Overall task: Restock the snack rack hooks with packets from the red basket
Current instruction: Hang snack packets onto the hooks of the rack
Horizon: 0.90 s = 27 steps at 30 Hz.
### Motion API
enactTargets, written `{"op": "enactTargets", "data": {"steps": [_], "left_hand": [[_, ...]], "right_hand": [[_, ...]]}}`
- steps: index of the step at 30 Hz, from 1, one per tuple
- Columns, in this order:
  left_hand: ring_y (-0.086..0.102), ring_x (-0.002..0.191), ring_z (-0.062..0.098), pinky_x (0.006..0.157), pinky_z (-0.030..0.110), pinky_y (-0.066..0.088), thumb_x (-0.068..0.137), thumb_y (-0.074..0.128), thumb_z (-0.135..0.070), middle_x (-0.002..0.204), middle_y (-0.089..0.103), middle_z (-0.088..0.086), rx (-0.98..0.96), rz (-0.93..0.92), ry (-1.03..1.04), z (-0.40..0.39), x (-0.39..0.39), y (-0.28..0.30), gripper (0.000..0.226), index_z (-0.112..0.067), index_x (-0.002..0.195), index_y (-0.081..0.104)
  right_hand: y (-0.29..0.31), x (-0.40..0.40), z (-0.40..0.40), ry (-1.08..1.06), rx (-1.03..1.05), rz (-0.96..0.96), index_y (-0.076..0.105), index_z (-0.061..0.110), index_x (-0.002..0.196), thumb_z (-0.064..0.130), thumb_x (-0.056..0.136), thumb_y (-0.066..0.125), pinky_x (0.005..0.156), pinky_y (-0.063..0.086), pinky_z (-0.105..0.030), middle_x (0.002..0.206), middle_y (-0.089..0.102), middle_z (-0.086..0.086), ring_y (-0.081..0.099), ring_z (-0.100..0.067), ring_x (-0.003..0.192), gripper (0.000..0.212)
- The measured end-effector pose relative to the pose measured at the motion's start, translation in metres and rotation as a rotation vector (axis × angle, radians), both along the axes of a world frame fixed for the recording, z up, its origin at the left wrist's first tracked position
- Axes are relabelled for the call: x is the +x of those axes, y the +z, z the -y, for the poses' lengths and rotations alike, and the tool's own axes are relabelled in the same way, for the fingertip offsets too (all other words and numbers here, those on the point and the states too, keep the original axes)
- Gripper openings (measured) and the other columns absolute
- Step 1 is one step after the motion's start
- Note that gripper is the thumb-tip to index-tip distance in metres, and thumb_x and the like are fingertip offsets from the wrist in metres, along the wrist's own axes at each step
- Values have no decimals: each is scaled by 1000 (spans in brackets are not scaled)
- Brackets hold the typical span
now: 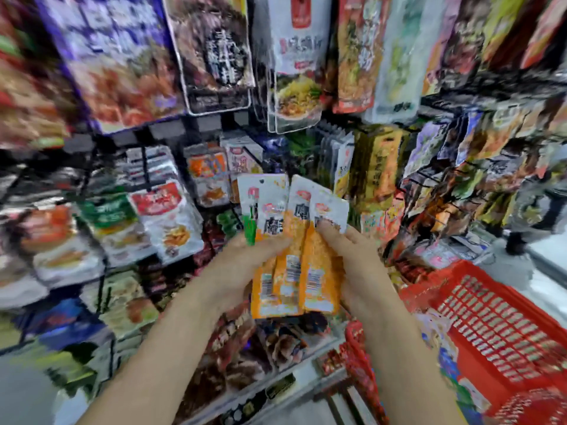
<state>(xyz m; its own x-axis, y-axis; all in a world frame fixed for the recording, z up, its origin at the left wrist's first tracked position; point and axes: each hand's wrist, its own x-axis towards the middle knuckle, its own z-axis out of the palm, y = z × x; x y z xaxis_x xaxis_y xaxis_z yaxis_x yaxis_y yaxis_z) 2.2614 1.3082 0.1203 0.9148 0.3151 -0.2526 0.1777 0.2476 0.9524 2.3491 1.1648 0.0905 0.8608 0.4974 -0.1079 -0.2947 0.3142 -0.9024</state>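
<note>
Though blurred, crowded snack rack (190,210).

Packets (293,246) between hands, before snack rack (214,167); basket (497,317) right, below.

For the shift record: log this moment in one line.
left hand: holds packets | right hand: holds same packets | packets: fanned before rack, unhung | basket: lower right

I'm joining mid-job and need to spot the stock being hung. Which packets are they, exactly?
Start at the red basket at lower right, then look left to the two hands raised before the snack rack. The left hand and right hand hold a fanned bunch of orange-and-white packets, barcodes facing the camera, unlike the hanging packs around.
</note>
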Motion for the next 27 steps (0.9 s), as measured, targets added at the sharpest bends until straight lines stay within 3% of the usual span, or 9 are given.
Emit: {"op": "enactTargets", "data": {"steps": [3, 6, 11, 13, 16, 19, 22, 24, 27], "left_hand": [[70, 59, 4, 64, 28, 54, 93, 67, -11, 68, 75, -7, 71, 135, 158, -23, -29, 10, 9, -9, 86, 72], [65, 55, -5, 66, 28, 49, 86, 78, -20, 69, 72, -16, 186, 188, 302, -41, -52, 16, 11, -18, 82, 69], [62, 78, -3, 79, 21, 50, 90, 72, -46, 78, 67, -26, 218, 134, 166, -67, -80, 25, 15, -36, 82, 64], [69, 91, 2, 86, 23, 53, 94, 70, -35, 91, 76, -20, 216, 139, 51, -81, -88, 25, 5, -32, 98, 70], [70, 104, 13, 98, 36, 54, 85, 80, -32, 104, 77, -9, 270, 207, 68, -91, -100, 31, 25, -25, 107, 71], [73, 98, 18, 96, 46, 55, 70, 75, -38, 97, 79, -8, 254, 297, 124, -93, -107, 45, 29, -28, 97, 74], [62, 84, 4, 83, 28, 47, 88, 67, -46, 88, 67, -20, 226, 238, 221, -92, -113, 65, 10, -42, 89, 58], [56, 93, 2, 91, 27, 38, 98, 53, -52, 110, 57, -19, 298, 208, 174, -92, -117, 78, 13, -45, 109, 56], [33, 144, 9, 112, 27, 29, 102, 39, -56, 151, 35, -19, 395, 198, 56, -80, -110, 92, 56, -44, 154, 24]], "right_hand": [[11, -23, -25, -100, -11, 84, 71, 13, 102, 23, 82, 78, 80, 56, -47, 92, 74, -10, 69, -27, 79, 24], [19, -51, -48, -76, -46, 165, 67, 14, 110, 28, 87, 73, 74, 59, -43, 94, 74, -9, 70, -24, 78, 27], [31, -94, -79, -3, -101, 242, 65, 17, 124, 20, 97, 61, 83, 59, -48, 107, 75, -12, 71, -29, 90, 27], [40, -101, -80, -23, -97, 247, 67, 17, 122, 21, 97, 62, 84, 59, -49, 108, 75, -13, 72, -32, 93, 26], [55, -113, -81, -12, -76, 233, 66, 13, 119, 23, 96, 64, 77, 61, -44, 104, 75, -12, 74, -31, 90, 26], [68, -125, -89, 5, -57, 217, 68, 14, 116, 25, 92, 67, 74, 60, -39, 102, 77, -8, 75, -26, 90, 26], [82, -126, -93, -120, -92, 297, 72, 23, 107, 26, 91, 71, 77, 60, -42, 97, 77, -3, 74, -25, 87, 17], [92, -121, -96, -272, -158, 436, 73, 28, 96, 29, 92, 71, 69, 58, -35, 84, 75, 3, 71, -19, 76, 5], [108, -115, -112, -457, -268, 800, 70, 26, 92, 27, 95, 68, 70, 45, -22, 81, 64, -5, 55, -7, 70, 4]]}}
